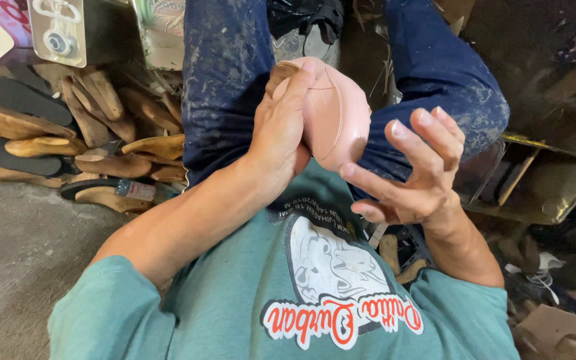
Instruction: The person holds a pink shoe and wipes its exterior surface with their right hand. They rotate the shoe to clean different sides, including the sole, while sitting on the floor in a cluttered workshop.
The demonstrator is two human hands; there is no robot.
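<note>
My left hand (281, 127) grips a pale pink shoe upper stretched over a wooden last (335, 113), held above my lap between my knees. The thumb and fingers wrap its left side and the wooden top of the last shows by my fingertips. My right hand (415, 173) hovers just right of the shoe with fingers spread and curled, holding nothing. Its fingertips are close to the pink leather, and whether they touch it is unclear.
A pile of wooden shoe lasts (101, 127) and black soles (25, 100) lies on the concrete floor at left. A metal tin (81, 30) stands at top left. A metal tray (541, 180) sits at right. My blue jeans (228, 80) are dusty.
</note>
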